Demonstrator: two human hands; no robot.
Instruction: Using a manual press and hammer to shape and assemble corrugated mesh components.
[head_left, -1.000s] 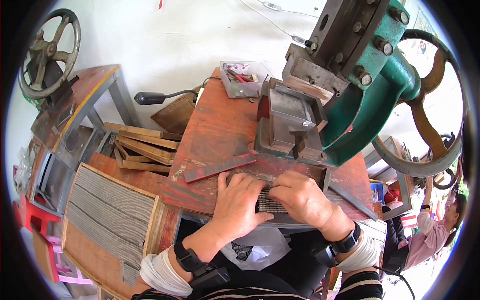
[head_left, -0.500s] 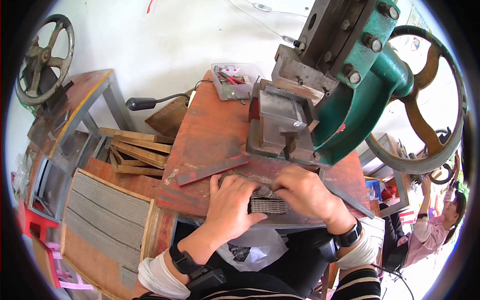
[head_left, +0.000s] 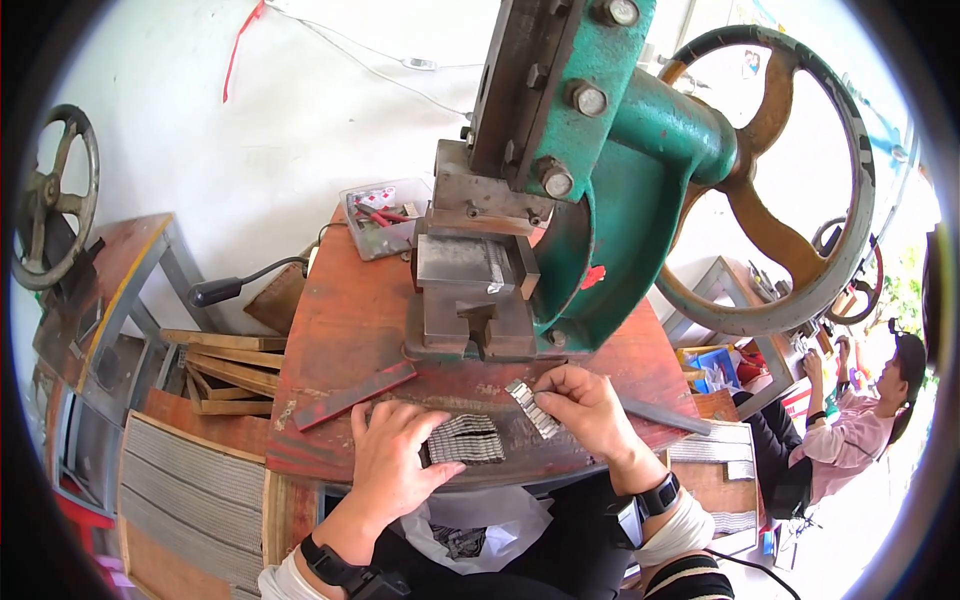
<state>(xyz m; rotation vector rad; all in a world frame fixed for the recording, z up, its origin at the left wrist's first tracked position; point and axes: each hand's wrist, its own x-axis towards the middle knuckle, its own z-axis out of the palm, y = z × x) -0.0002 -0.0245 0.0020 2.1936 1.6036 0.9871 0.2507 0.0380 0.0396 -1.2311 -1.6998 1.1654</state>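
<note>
On the worn red tabletop, near its front edge, lies a bundle of thin ridged metal strips (head_left: pixel 465 440). My left hand (head_left: pixel 395 455) grips the left end of that bundle, thumb on the near side and fingers on the far side. To the right of it, my right hand (head_left: pixel 590 410) pinches a short row of silvery metal strips (head_left: pixel 533 408) between thumb and fingers, tilted and apart from the bundle. A green hand press (head_left: pixel 630 230) stands just beyond, its steel die block (head_left: pixel 470 300) facing me.
A red flat bar (head_left: pixel 355 395) lies left of the press, a grey bar (head_left: pixel 665 415) right. Behind stands a clear box (head_left: pixel 385 215) with pliers. Wooden trays of strips (head_left: pixel 190 500) flank the table. A white bag (head_left: pixel 480 520) hangs below. A person in pink (head_left: pixel 850 430) sits at right.
My right hand has lifted a short row of strips off the bundle and moved slightly away. My left hand stays on the bundle. The whole view has swung to the right.
</note>
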